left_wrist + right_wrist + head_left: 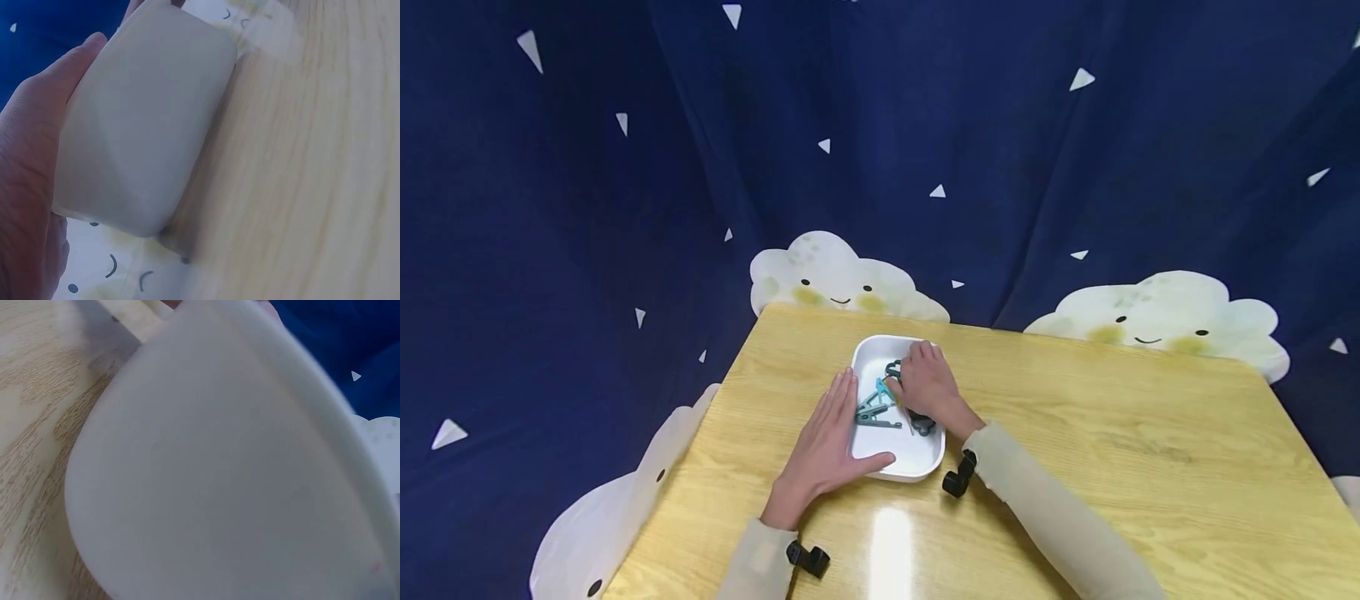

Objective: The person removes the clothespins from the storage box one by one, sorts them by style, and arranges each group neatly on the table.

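A white tray (916,467) stands on a wooden table (1112,442) and holds several teal and grey clips (876,414). My left hand (829,433) lies flat against the tray's left wall, fingers straight, thumb along the near rim. The left wrist view shows that palm (25,162) pressed to the tray's outer wall (144,125). My right hand (925,382) reaches into the tray with its fingers curled and pinches a teal clip (884,387) at its fingertips. The right wrist view is filled by the tray's white outer wall (219,487), with the hand hidden.
A dark blue curtain (1000,150) printed with white clouds hangs behind the table's far edge. The table's left edge (700,425) runs close to my left hand. Bare wood (1150,500) stretches to the right of the tray. Black wrist straps (958,477) sit on both sleeves.
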`<action>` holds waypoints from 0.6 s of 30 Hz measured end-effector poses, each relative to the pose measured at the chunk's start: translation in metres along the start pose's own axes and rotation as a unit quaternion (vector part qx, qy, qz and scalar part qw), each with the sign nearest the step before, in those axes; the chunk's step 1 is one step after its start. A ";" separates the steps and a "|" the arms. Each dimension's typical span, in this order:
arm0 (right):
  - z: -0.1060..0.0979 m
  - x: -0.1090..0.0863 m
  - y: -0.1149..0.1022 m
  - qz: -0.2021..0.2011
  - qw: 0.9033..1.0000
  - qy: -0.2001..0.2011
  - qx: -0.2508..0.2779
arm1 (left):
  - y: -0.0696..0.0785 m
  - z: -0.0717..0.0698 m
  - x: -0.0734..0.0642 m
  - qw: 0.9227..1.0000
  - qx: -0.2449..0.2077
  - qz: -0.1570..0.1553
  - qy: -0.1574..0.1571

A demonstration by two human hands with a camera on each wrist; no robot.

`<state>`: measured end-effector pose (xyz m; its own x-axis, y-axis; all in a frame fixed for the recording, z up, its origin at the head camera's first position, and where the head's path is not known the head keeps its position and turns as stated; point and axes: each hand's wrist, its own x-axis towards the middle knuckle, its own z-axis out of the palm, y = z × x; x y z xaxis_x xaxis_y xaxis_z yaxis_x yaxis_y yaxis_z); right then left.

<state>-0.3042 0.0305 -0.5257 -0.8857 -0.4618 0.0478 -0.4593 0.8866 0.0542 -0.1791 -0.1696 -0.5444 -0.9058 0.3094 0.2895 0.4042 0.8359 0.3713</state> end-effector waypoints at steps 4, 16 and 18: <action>0.000 0.001 0.003 -0.007 1.000 0.002 0.019 | 0.003 0.000 0.001 1.000 0.019 0.006 0.007; -0.001 0.003 0.005 -0.043 0.999 -0.012 0.030 | 0.005 0.000 -0.001 0.999 0.036 -0.008 0.000; -0.001 0.004 0.003 -0.041 0.998 -0.015 0.035 | 0.005 0.001 -0.001 0.999 0.035 -0.011 -0.003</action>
<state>-0.3091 0.0309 -0.5241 -0.8463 -0.5325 0.0168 -0.5327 0.8462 -0.0126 -0.1758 -0.1656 -0.5436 -0.9151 0.2929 0.2771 0.3744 0.8723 0.3144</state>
